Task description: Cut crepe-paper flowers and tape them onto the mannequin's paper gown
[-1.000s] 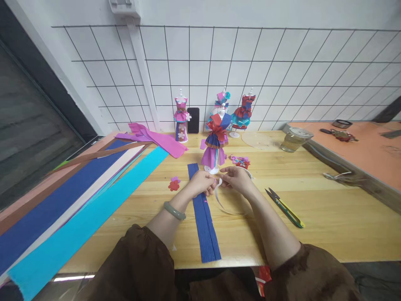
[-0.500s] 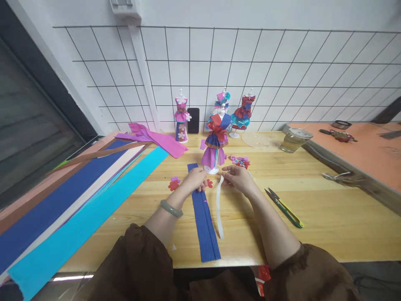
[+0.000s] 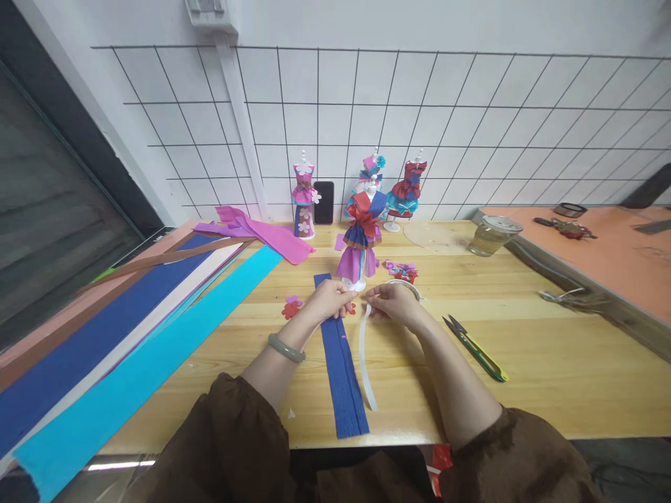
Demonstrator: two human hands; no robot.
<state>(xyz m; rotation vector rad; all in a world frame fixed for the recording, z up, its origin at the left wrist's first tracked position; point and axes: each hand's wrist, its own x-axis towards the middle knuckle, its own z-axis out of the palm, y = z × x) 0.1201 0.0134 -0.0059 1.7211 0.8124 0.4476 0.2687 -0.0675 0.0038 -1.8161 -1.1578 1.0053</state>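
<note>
Between thumb and fingertips, my right hand [image 3: 394, 303] pinches the upper end of a narrow white tape strip [image 3: 366, 363], which hangs down toward the table's front. Partly hidden behind that hand lies a tape roll [image 3: 414, 286]. My left hand [image 3: 330, 299] is closed in a pinch over the top part of a dark blue crepe paper strip [image 3: 342, 377]; whatever its fingertips hold is too small to make out. A red paper flower [image 3: 351, 308] peeks out by those fingers. Just beyond both hands stands a small dress form [image 3: 361, 234] in red, blue and magenta paper.
Thread snips [image 3: 477, 349] lie right of my right forearm. Long crepe paper strips [image 3: 157, 363] cover the left side. More dressed forms [image 3: 302, 199] and a phone [image 3: 324, 202] stand by the wall. A jar [image 3: 495, 235] is at the right; red and purple paper flowers [image 3: 291, 307] lie left.
My right hand has moved slightly left and nearer to me, and the white strip's lower end has shifted down. More of the tape roll shows behind it. My left hand stays nearly still.
</note>
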